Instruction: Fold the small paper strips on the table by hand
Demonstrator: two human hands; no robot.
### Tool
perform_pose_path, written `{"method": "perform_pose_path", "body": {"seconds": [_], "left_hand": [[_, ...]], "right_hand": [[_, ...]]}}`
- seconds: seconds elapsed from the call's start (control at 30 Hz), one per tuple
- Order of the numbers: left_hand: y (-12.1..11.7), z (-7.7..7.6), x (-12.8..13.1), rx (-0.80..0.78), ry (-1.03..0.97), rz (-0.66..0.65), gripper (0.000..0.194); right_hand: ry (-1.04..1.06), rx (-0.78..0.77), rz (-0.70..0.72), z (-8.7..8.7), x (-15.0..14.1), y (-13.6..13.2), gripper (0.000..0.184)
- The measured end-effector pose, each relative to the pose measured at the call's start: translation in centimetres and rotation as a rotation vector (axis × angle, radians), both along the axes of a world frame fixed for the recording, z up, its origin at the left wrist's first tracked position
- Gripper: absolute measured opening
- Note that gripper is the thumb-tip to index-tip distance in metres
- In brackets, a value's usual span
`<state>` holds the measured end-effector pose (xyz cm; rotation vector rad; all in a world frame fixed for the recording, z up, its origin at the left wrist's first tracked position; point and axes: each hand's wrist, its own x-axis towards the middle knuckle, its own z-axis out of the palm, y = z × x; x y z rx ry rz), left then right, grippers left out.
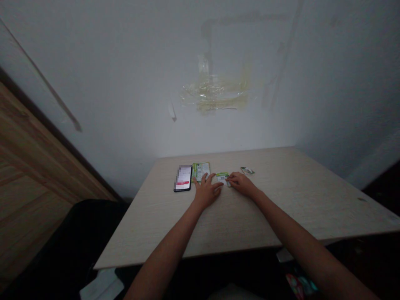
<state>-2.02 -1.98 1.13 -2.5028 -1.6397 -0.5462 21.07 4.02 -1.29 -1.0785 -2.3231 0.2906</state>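
Observation:
A small green-and-white printed card point(222, 178) lies flat on the table. My right hand point(241, 183) has its fingers pinched together at the card's right edge. My left hand point(206, 192) rests with fingers spread, its thumb near the card's lower left edge. The left hand's outer fingertips reach the lower edge of a larger green-and-white printed packet point(201, 171), partly covering it. Left of that packet is a smartphone point(183, 179) with its screen lit. Beyond my right hand lies a small crumpled green-and-white scrap point(247, 170).
The pale wooden table point(237, 225) meets a white wall point(131, 83) marked with old tape point(215, 96). At the left stands a wooden panel point(28, 166) beside a dark draped thing point(90, 225). A small brown fleck point(362, 199) is at the table's right.

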Motion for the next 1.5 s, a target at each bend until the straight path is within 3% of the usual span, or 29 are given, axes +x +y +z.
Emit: {"method": "perform_pose_path", "body": {"seconds": [0.43,0.6,0.73,1.07,1.5], "left_hand": [[0.13,-0.40,0.21,-0.073,0.041,-0.166,0.036],[-0.10,-0.20,0.22,-0.075,0.042,-0.166,0.038],[-0.22,-0.08,0.22,-0.027,0.001,-0.117,0.032],[-0.07,0.17,0.29,0.076,-0.055,0.167,0.028],[0.18,0.05,0.33,0.007,-0.032,0.123,0.029]], "right_hand": [[0.040,0.003,0.020,-0.29,0.10,0.18,0.026],[0.038,0.003,0.025,-0.29,0.14,0.24,0.026],[0.041,-0.015,0.015,0.06,0.10,-0.05,0.027],[0.047,-0.019,0.024,-0.04,0.22,-0.05,0.027],[0.054,-0.019,0.024,-0.33,0.22,0.23,0.028]]}}
